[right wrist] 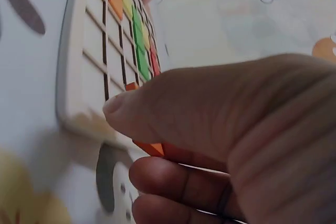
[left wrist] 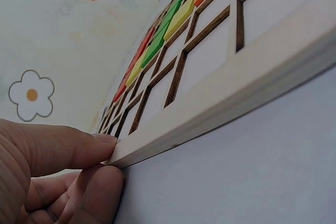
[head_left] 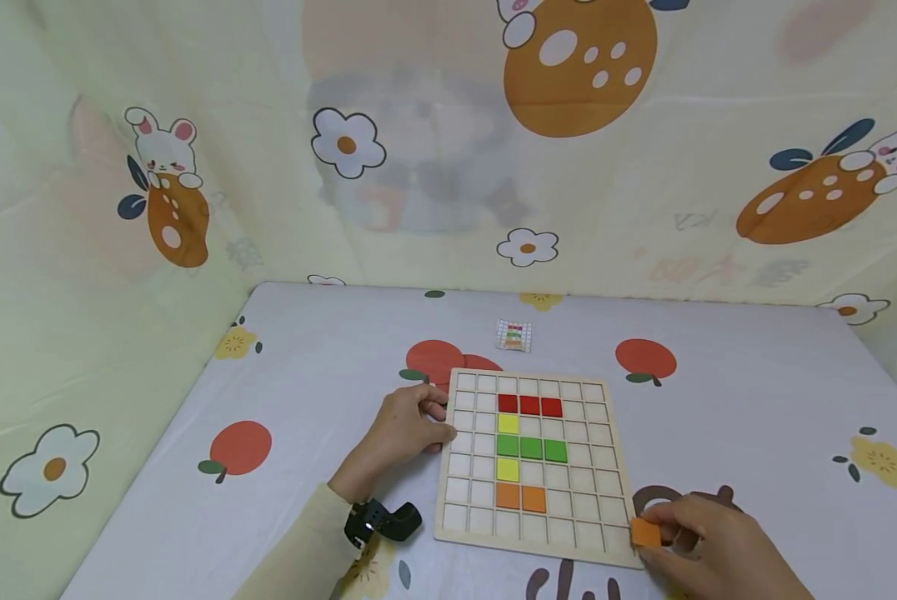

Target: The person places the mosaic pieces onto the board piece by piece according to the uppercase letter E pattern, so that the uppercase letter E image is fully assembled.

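A square wooden grid board [head_left: 579, 481] lies on the cloth, with red tiles [head_left: 529, 405], yellow tiles [head_left: 508, 424], green tiles [head_left: 531, 448] and two orange tiles [head_left: 521, 497] set in its cells. My left hand [head_left: 402, 427] pinches the board's left edge, thumb at the rim and fingers against the side. Near the lower right corner, my right hand [head_left: 722, 542] holds a loose orange tile [head_left: 646, 532] between thumb and fingers, overlapping the board's rim in the head view. In the right wrist view the thumb covers much of this tile [right wrist: 149, 148].
Behind the board lies a small card [head_left: 513, 335] printed with a coloured grid pattern. The table's pale cloth [head_left: 321, 358] carries printed fruit and flowers. A patterned curtain [head_left: 433, 192] rises at the back and left. A black band [head_left: 377, 521] circles my left wrist.
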Demonstrator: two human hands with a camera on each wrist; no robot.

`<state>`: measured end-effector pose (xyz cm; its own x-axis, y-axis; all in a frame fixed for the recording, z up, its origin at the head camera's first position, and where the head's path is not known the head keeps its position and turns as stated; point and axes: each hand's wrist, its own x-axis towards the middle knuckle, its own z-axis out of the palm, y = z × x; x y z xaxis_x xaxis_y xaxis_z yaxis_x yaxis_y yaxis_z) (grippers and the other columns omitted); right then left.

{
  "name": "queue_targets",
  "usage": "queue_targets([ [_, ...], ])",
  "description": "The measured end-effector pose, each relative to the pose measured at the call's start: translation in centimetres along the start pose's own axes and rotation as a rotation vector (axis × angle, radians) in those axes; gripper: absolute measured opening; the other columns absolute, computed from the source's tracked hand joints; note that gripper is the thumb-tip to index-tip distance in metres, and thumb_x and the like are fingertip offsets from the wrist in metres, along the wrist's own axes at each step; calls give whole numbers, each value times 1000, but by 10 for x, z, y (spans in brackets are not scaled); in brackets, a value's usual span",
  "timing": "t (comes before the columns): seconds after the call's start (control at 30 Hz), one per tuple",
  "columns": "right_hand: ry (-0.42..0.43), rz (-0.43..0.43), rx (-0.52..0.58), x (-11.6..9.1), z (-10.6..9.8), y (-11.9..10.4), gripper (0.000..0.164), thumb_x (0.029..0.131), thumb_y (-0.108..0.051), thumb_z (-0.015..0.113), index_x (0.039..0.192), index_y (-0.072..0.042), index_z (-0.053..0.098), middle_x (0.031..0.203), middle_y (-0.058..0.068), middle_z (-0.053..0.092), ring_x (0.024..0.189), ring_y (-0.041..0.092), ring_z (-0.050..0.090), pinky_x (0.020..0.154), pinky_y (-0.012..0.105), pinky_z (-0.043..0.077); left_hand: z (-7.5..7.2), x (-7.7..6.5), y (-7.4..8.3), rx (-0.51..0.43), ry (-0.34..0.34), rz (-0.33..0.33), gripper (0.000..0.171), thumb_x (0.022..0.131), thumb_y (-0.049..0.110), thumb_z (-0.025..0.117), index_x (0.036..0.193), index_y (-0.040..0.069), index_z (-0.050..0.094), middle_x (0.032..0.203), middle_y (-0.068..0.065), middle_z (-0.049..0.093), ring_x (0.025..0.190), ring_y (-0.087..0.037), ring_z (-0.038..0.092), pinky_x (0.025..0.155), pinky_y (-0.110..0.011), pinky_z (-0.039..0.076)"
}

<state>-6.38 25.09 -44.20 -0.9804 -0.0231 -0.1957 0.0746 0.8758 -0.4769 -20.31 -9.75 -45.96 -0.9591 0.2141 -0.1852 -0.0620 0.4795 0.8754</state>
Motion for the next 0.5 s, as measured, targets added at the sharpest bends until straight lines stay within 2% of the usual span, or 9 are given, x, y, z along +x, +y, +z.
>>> queue_targets([
  [0.1,45,-59,0,3,2,-11,37,72,-28,96,103,-15,80,79,-10,62,70,4,51,60,21,48,0,0,0,-1,-2,4,38,84,3,84,119,1,67,91,-7,63,69,-16,62,61,-26,60],
  [0.17,60,-69,1,5,3,-19,36,72,-28,96,103,-16,80,77,-11,60,69,3,50,59,20,46,0,0,0,1,-1,4,38,84,3,84,119,1,67,91,-6,63,69,-15,62,60,-26,60],
  [0.37,5,-39,38,15,8,-38,34,77,-27,92,107,-17,79,78,-7,54,75,9,49,61,21,41,0,0,0,11,2,14,38,85,3,84,119,0,67,91,-6,64,68,-15,63,60,-27,60],
  [0.5,-1,-79,59,19,13,-47,33,78,-26,92,106,-17,78,83,-8,58,77,10,51,64,21,44,0,0,-1,10,1,14,38,85,3,84,119,0,67,91,-6,64,68,-15,63,60,-27,60],
])
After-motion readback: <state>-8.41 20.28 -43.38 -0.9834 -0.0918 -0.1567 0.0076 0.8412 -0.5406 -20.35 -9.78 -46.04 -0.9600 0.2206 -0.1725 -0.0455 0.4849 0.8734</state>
